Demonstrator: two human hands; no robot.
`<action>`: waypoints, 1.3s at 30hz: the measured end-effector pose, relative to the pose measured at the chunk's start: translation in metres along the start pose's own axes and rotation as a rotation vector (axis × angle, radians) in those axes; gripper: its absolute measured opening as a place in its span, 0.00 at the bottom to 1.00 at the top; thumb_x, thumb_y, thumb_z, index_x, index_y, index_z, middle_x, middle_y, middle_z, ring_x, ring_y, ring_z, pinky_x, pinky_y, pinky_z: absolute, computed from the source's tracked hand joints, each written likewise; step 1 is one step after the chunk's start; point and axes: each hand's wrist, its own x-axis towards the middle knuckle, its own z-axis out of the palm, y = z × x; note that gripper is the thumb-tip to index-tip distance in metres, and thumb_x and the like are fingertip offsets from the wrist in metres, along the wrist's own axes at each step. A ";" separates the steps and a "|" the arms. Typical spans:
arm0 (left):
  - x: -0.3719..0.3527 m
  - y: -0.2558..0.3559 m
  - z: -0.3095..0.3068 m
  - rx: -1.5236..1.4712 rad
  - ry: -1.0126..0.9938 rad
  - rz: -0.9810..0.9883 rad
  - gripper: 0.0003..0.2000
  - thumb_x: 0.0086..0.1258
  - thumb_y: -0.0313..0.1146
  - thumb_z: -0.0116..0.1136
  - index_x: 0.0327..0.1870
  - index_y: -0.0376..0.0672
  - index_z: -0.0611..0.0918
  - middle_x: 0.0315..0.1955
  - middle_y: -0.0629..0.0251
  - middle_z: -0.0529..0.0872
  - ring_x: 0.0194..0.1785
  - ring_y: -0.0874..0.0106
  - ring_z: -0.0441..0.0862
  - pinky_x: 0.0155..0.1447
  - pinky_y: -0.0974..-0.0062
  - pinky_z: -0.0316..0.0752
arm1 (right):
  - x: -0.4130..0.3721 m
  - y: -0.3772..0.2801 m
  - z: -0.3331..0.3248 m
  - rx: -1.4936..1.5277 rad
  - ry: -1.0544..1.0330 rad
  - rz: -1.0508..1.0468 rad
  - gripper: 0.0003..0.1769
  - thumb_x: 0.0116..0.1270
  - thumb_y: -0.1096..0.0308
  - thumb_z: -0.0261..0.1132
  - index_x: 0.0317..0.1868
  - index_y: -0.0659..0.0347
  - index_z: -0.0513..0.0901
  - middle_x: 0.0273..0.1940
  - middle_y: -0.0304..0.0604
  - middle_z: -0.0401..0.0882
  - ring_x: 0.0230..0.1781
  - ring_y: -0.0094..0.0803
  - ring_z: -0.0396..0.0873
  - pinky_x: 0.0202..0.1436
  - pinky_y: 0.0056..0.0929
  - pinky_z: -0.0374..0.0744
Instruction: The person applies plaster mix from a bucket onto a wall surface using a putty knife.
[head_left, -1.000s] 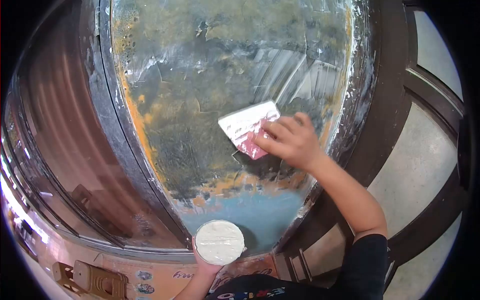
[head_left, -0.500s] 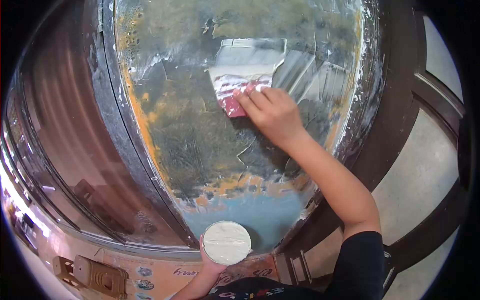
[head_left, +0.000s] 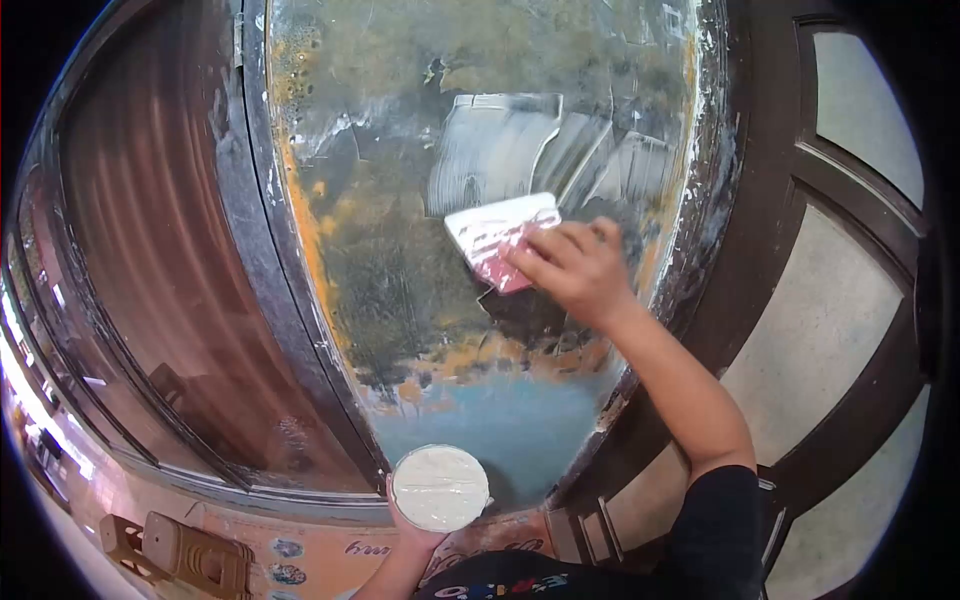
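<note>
Now two hands: right hand [head_left: 577, 268] one scraper [head_left: 500, 236], left hand [head_left: 415, 538] one tub [head_left: 438, 487].

Blk short sleeve [head_left: 725, 520], printed tee [head_left: 500, 588]

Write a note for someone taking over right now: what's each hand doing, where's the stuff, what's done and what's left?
Right hand: pinches the red spreader, its white-coated blade flat on the panel.
Left hand: holds the tub of white paste below the panel, nearly full.
Done: a white smeared patch just above the spreader.
Left: the dark, orange and blue areas below and to the left look uncoated.
</note>
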 end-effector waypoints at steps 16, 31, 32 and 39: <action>-0.005 -0.004 0.004 0.046 -0.005 0.003 0.38 0.71 0.68 0.42 0.76 0.52 0.69 0.75 0.55 0.68 0.75 0.42 0.65 0.73 0.23 0.54 | -0.044 0.029 0.000 -0.034 -0.047 0.145 0.15 0.64 0.64 0.65 0.50 0.35 0.86 0.49 0.26 0.82 0.48 0.28 0.78 0.53 0.38 0.69; 0.024 -0.026 0.021 -0.003 -0.062 -0.119 0.41 0.69 0.71 0.42 0.76 0.55 0.68 0.75 0.55 0.67 0.75 0.42 0.64 0.73 0.21 0.54 | -0.141 0.033 0.025 -0.130 -0.108 0.338 0.19 0.64 0.69 0.63 0.54 0.40 0.86 0.50 0.31 0.83 0.52 0.35 0.79 0.51 0.41 0.73; 0.027 -0.027 0.026 -0.020 -0.109 -0.134 0.42 0.69 0.72 0.40 0.77 0.53 0.67 0.75 0.53 0.67 0.76 0.42 0.65 0.75 0.26 0.56 | -0.150 0.025 0.020 -0.112 -0.139 0.332 0.19 0.64 0.69 0.63 0.54 0.40 0.86 0.50 0.31 0.83 0.51 0.35 0.79 0.52 0.40 0.73; 0.042 -0.040 0.033 -0.048 -0.104 -0.173 0.40 0.72 0.69 0.38 0.77 0.51 0.68 0.76 0.54 0.67 0.76 0.44 0.65 0.76 0.33 0.57 | -0.143 0.024 -0.050 0.157 -0.215 0.346 0.17 0.58 0.69 0.67 0.48 0.45 0.86 0.48 0.32 0.83 0.49 0.35 0.78 0.53 0.41 0.72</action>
